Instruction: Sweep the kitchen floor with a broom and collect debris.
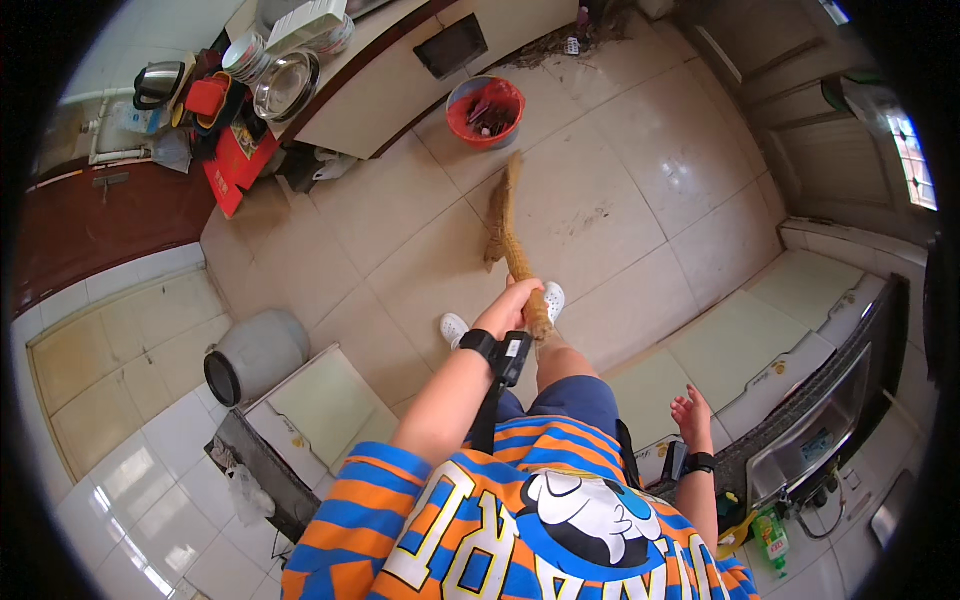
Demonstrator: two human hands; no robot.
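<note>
My left hand point(514, 306) is closed around the thick woven handle of a straw hand broom point(514, 251). The handle's butt end sticks out just past my fingers towards me. The broom's bristle head fans out away from me, over the tiled floor point(405, 277); whether it touches the tiles I cannot tell. My right hand point(694, 416) hangs free at my right side, fingers apart and nothing in it, close to the cabinets under the sink counter. Dark specks of dirt point(592, 219) lie on the tiles to the right of the broom head.
A bucket lined with a red bag point(486, 112) holds rubbish ahead. Swept-up-looking debris point(592, 41) lies near the far cabinet. At left are a grey plastic barrel point(270, 352) and a stacked counter with bowls point(246, 56). A steel sink point(810, 427) is at right.
</note>
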